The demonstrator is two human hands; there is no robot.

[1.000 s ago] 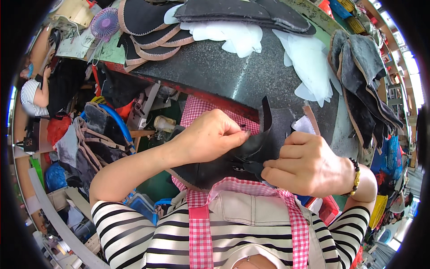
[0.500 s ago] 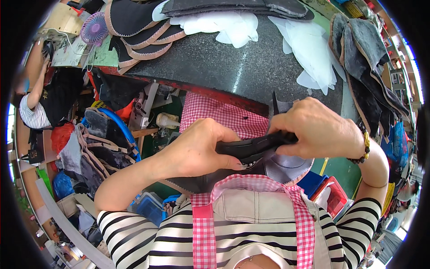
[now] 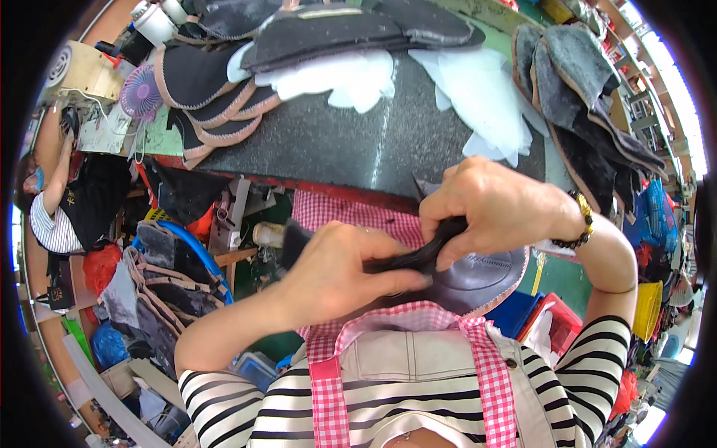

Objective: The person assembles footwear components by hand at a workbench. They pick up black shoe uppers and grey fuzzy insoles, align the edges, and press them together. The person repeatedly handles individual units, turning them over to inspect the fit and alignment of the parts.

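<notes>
Far-left bench: a co-worker in a striped sleeve (image 3: 52, 226) is reaching forward, and a purple fan (image 3: 140, 91) is standing upright near the bench edge, probably for air.
Heaped pieces: plush grey and black pieces (image 3: 158, 295) are lying in a loose pile beside a blue curved rim (image 3: 196, 252), likely within arm's reach on purpose; their tan edging is snaking through the folds.
Fanned stack: dark, round-ended panels (image 3: 196, 78) are overlapping like scales, perhaps so each can be lifted singly; tan zigzag borders are showing.
Left hand: this left hand (image 3: 340, 267) is gripping the black piece, thumb below and fingers above, seemingly steadying its end.
Black piece: the folded black piece (image 3: 403, 261) is hanging between both hands, in front of the table edge and above the lap; it is looking supple and slightly glossy.
Right hand: the right hand (image 3: 493, 213) is pinching the same piece further along, thumb against bent fingers, apparently holding the fold together.
Grey panel: a smooth, rounded grey panel (image 3: 485, 282) is spreading beneath the right hand, seemingly joined to the black piece; its rim is showing pale stitching.
Tabletop right: thin, translucent white sheets (image 3: 478, 93) are lying flat, while fleecy strips (image 3: 579, 71) are draping over the corner, perhaps to save space.
</notes>
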